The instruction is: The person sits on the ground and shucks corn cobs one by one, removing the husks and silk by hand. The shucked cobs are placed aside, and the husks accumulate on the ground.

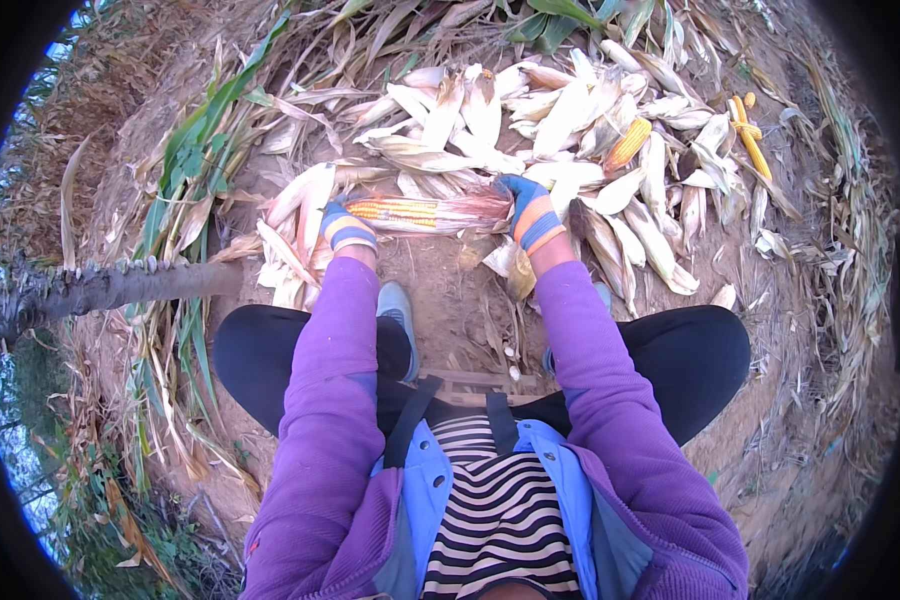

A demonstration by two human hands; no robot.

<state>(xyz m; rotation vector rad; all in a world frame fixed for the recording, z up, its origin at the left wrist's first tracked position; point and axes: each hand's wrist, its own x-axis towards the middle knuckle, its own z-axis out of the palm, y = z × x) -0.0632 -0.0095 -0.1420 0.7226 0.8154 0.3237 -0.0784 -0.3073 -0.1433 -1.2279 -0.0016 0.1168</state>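
Note:
Between my two hands an ear of corn [405, 213] lies level, its yellow kernels showing on the left part and pale husk with reddish silk on the right. My left hand [348, 227], in a blue and orange striped knit glove, grips its left end. My right hand [529, 212], in a matching glove, is closed on the husk and silk at the right end. Beyond my hands spreads a heap of corn ears in dry husks [562, 127]. A partly bared yellow ear [628, 144] rests on the heap's right side.
Several bare yellow cobs [751, 139] lie at the far right. Loose husks [292, 210] are beside my left hand. A thin tree trunk [120, 286] stands at the left, near green and dry corn stalks [187, 165]. My shoe [397, 319] is below my left hand.

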